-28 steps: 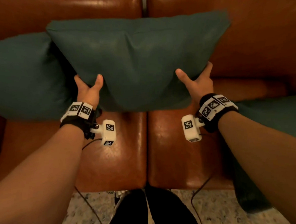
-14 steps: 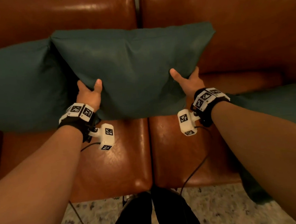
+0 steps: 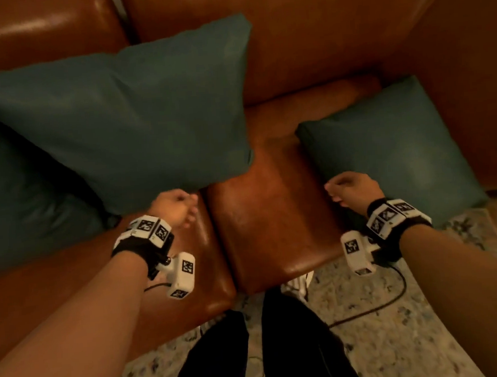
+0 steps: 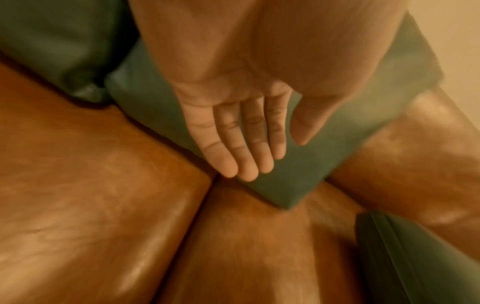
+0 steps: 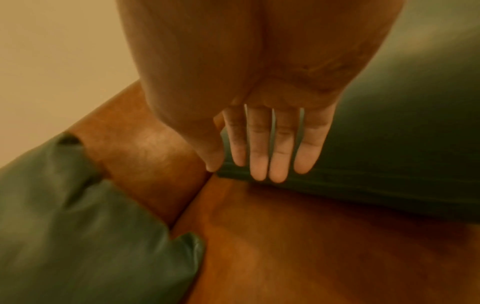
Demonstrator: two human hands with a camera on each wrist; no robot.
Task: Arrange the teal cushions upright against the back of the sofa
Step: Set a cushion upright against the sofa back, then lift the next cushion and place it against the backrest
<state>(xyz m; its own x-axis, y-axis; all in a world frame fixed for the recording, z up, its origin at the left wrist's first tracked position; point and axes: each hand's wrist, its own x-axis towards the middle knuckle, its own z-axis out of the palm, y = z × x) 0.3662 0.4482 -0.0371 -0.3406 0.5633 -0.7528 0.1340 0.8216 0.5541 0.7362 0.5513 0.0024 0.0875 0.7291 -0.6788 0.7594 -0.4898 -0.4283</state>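
Three teal cushions sit on the brown leather sofa (image 3: pixel 305 52). The middle cushion (image 3: pixel 136 119) stands propped against the sofa back, its lower edge just beyond the left hand (image 3: pixel 175 206). The left cushion (image 3: pixel 21 198) leans beside it, farther left of that hand. The right cushion (image 3: pixel 394 148) lies flat on the seat, just beyond the right hand (image 3: pixel 354 188).

The speckled grey-and-cream floor (image 3: pixel 378 335), possibly terrazzo or a patterned rug, runs along the front edge of the glossy brown leather sofa (image 3: pixel 276 224). The sofa has two seat sections divided by a central seam, two back sections, and an armrest at its right end. A thin black cable (image 3: pixel 393 302) lies on the floor. A plain cream wall (image 5: pixel 52 61) appears behind. Lighting is warm and dim, with highlights on the leather.
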